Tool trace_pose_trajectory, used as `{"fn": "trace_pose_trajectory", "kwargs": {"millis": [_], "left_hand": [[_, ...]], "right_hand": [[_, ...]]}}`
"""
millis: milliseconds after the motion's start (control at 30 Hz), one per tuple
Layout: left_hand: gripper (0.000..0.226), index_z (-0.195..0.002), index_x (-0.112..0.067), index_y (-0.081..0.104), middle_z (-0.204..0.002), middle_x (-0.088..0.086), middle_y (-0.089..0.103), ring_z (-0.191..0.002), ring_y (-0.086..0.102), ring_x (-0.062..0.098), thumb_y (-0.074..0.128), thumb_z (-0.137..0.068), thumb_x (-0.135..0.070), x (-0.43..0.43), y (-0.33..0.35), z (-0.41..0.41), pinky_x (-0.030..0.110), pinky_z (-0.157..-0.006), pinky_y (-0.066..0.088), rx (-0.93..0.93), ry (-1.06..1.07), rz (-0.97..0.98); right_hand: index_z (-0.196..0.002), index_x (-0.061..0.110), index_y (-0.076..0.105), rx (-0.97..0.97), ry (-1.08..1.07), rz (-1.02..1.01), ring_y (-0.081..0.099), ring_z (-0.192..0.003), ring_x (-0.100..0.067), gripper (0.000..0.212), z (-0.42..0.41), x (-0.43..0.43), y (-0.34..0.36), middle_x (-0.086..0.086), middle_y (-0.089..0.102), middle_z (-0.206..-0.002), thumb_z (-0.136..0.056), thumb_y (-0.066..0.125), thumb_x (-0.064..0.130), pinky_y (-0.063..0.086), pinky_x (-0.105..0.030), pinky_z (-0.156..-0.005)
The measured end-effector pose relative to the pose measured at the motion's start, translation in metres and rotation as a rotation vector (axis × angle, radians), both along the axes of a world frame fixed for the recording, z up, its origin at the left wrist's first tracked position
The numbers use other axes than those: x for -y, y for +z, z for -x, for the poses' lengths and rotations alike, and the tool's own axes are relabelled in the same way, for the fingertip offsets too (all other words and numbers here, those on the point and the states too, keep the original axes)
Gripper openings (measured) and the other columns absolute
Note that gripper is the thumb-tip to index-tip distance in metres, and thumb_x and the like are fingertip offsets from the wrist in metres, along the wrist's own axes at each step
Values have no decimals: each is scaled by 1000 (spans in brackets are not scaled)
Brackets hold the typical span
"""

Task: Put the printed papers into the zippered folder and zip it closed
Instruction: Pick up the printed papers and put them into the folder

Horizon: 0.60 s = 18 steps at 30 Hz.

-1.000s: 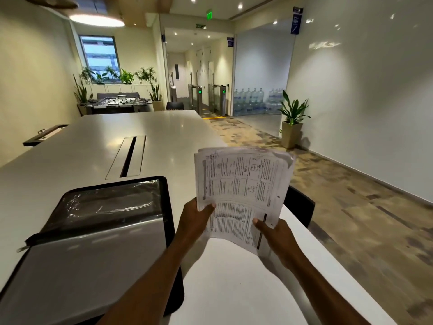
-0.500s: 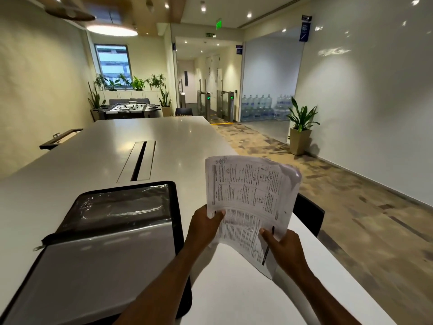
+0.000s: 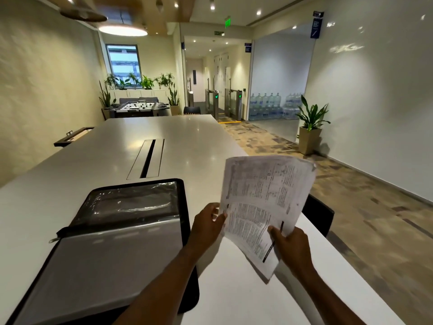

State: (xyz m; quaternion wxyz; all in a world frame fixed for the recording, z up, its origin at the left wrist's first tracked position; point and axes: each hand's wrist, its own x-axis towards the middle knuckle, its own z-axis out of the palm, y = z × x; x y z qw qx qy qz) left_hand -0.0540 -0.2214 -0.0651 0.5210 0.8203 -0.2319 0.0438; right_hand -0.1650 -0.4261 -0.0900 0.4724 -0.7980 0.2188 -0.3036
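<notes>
I hold a stack of printed papers (image 3: 262, 202) upright above the white table (image 3: 178, 141), tilted a little to the right. My left hand (image 3: 207, 225) grips the stack's left edge and my right hand (image 3: 291, 242) grips its lower right corner. To the left of my hands, the black zippered folder (image 3: 112, 233) lies open flat on the table. Its far half shows a clear plastic pocket and its near half a grey sheet. A zipper pull sticks out at the folder's left edge.
A cable slot (image 3: 147, 161) runs down the table's middle beyond the folder. A dark chair back (image 3: 318, 214) stands at the table's right edge, close to the papers. A potted plant (image 3: 309, 127) stands by the right wall, across the patterned floor.
The papers and both hands have shifted slightly right and lower in view, and the stack tilts more to the right. The folder has not moved on the table.
</notes>
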Motion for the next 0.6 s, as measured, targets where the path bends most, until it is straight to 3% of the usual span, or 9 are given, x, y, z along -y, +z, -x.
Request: {"fn": "trace_pose_trajectory", "kwargs": {"millis": [67, 133, 167, 267, 400, 467, 567, 600], "left_hand": [[38, -125, -9, 56, -117, 8, 61, -106, 58, 22, 65, -89, -18, -10, -2, -2, 25, -87, 46, 81, 156, -86], [43, -127, -12, 54, -125, 12, 57, -114, 53, 28, 64, -86, -18, -25, -4, 1, 37, -95, 45, 100, 335, -205], [43, -126, -14, 54, -125, 12, 56, -114, 52, 31, 63, -84, -20, -35, -5, 4, 40, -93, 46, 94, 422, -282], [43, -118, -16, 56, -115, 13, 56, -105, 51, 33, 62, -81, -38, -62, -13, 15, 43, -85, 47, 59, 592, -527], [50, -108, -19, 62, -110, 11, 56, -102, 52, 31, 54, -82, -60, -82, -33, 30, 39, -81, 45, -8, 592, -728], [43, -104, -21, 66, -109, 9, 55, -100, 51, 30, 51, -85, -57, -87, -41, 35, 39, -81, 44, 20, 571, -809], [31, -98, -22, 69, -105, 6, 57, -94, 53, 27, 47, -92, -44, -92, -45, 41, 37, -77, 44, 74, 583, -820], [29, -96, -22, 70, -103, 6, 58, -93, 54, 26, 46, -94, -39, -93, -44, 42, 37, -76, 45, 82, 590, -811]], "right_hand": [[-94, 13, 72, -8, -44, -197, 68, -71, -18, 17, -2, -1, -2, 5, 70, -73, -82, 72, 24, 48, -24, -57], [-101, 13, 70, 6, -54, -439, 70, -80, -26, 20, -3, -6, -5, -5, 74, -87, -82, 72, 20, 57, -35, -69], [-102, 14, 68, 19, -33, -559, 70, -84, -29, 19, -3, -11, -6, -8, 74, -93, -84, 71, 16, 58, -41, -74], [-109, 11, 64, 50, 55, -802, 71, -86, -31, 22, -1, -29, -5, -9, 73, -97, -88, 64, 6, 58, -39, -71], [-123, 10, 59, 42, 82, -816, 70, -89, -31, 33, 2, -51, -11, -12, 71, -106, -90, 62, 5, 57, -35, -69], [-125, 12, 58, 19, 92, -776, 70, -91, -31, 35, 3, -61, -16, -12, 71, -108, -91, 62, 7, 57, -34, -68], [-123, 13, 60, -10, 133, -734, 69, -92, -30, 33, 1, -78, -18, -11, 71, -109, -91, 61, 8, 58, -45, -81], [-121, 15, 61, -6, 143, -722, 69, -92, -28, 31, 0, -82, -18, -8, 71, -108, -91, 61, 8, 58, -42, -80]]}}
